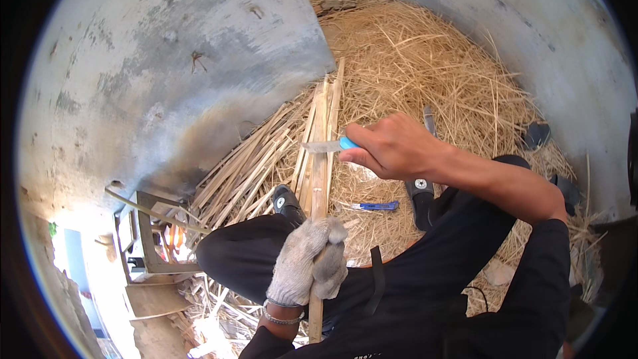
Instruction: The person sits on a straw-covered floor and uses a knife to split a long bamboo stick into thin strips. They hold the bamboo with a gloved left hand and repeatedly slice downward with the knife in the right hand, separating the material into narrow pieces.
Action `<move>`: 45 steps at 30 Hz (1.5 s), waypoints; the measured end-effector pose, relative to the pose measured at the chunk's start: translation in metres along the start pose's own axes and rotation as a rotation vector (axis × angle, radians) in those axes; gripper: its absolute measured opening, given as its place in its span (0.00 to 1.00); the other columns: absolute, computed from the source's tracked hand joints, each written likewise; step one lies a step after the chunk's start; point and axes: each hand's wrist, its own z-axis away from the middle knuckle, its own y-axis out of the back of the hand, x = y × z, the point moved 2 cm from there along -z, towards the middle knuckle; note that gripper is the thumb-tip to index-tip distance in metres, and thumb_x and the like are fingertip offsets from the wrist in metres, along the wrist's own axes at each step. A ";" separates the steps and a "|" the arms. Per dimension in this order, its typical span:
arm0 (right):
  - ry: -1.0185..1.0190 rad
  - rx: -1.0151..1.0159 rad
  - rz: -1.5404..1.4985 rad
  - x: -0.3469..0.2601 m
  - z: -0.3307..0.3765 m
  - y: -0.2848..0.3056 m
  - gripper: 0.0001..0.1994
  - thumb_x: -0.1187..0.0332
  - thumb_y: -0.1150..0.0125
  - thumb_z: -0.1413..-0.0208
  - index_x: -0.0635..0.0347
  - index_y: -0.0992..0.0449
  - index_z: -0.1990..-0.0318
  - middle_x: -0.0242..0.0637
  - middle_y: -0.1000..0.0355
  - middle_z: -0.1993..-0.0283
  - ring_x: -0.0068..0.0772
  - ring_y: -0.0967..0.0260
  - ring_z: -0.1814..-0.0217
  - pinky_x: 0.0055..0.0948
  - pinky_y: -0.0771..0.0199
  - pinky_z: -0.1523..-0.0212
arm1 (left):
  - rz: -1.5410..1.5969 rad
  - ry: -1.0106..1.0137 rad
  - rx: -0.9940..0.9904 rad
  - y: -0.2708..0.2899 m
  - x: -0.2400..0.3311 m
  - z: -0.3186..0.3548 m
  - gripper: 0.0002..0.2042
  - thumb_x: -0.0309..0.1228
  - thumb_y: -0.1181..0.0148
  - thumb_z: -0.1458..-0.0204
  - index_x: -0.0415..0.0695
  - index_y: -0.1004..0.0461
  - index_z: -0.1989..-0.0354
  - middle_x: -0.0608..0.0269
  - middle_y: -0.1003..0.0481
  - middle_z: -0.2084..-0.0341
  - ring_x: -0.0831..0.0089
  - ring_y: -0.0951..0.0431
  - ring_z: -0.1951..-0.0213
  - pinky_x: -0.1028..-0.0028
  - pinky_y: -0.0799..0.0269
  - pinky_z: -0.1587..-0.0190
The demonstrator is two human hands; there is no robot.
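My left hand [307,259], in a grey knitted glove, grips a long bamboo strip [319,159] that points up and away from me over my lap. My right hand [392,146] is bare and holds a knife with a light blue handle [323,147]; the blade lies sideways against the strip, above the left hand. I sit in black trousers with black sandals [420,196] on my feet.
A heap of split bamboo strips [252,166] leans against a grey concrete wall [166,60] on the left. Straw-like shavings [425,66] cover the ground. A second blue-handled knife [375,206] lies near my feet. A small stool frame [149,239] stands lower left.
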 end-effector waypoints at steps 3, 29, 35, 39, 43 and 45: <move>0.057 0.008 -0.042 0.004 -0.002 -0.008 0.21 0.47 0.51 0.32 0.57 0.35 0.67 0.43 0.36 0.85 0.53 0.34 0.83 0.47 0.36 0.81 | 0.071 -0.002 -0.004 0.001 0.012 -0.010 0.14 0.38 0.55 0.31 0.40 0.32 0.48 0.72 0.39 0.90 0.78 0.40 0.96 0.75 0.45 0.95; -0.193 0.182 0.180 0.068 0.004 -0.048 0.24 0.44 0.62 0.29 0.52 0.33 0.70 0.26 0.47 0.89 0.25 0.54 0.91 0.30 0.52 0.91 | 0.303 0.141 -0.024 0.002 -0.027 -0.001 0.11 0.36 0.56 0.31 0.42 0.31 0.55 0.76 0.44 0.91 0.84 0.46 0.96 0.78 0.47 0.95; -0.357 0.477 0.411 0.137 0.008 0.006 0.27 0.47 0.64 0.27 0.60 0.27 0.67 0.26 0.41 0.89 0.22 0.49 0.92 0.28 0.49 0.93 | 0.270 0.146 -0.098 0.006 -0.030 0.022 0.14 0.38 0.60 0.29 0.41 0.31 0.51 0.77 0.46 0.91 0.83 0.45 0.95 0.78 0.48 0.94; -0.259 0.290 -0.032 0.048 0.018 0.007 0.22 0.52 0.56 0.28 0.60 0.27 0.66 0.35 0.35 0.86 0.36 0.39 0.89 0.35 0.40 0.87 | 0.274 0.132 -0.035 0.016 -0.029 0.014 0.15 0.38 0.59 0.29 0.42 0.31 0.49 0.77 0.45 0.91 0.84 0.47 0.95 0.79 0.49 0.94; 0.102 0.067 -0.188 -0.001 0.028 -0.015 0.18 0.51 0.49 0.32 0.58 0.31 0.66 0.38 0.35 0.83 0.44 0.34 0.85 0.42 0.36 0.82 | 0.204 0.157 0.007 0.010 -0.029 0.008 0.14 0.37 0.58 0.30 0.42 0.31 0.48 0.76 0.45 0.91 0.84 0.47 0.95 0.79 0.52 0.93; 0.131 -0.044 -0.165 -0.009 0.032 -0.026 0.19 0.51 0.48 0.33 0.57 0.34 0.67 0.38 0.37 0.82 0.43 0.35 0.85 0.41 0.37 0.83 | 0.187 0.170 0.000 0.006 -0.026 0.007 0.13 0.37 0.57 0.30 0.42 0.31 0.47 0.76 0.45 0.91 0.84 0.47 0.95 0.79 0.53 0.93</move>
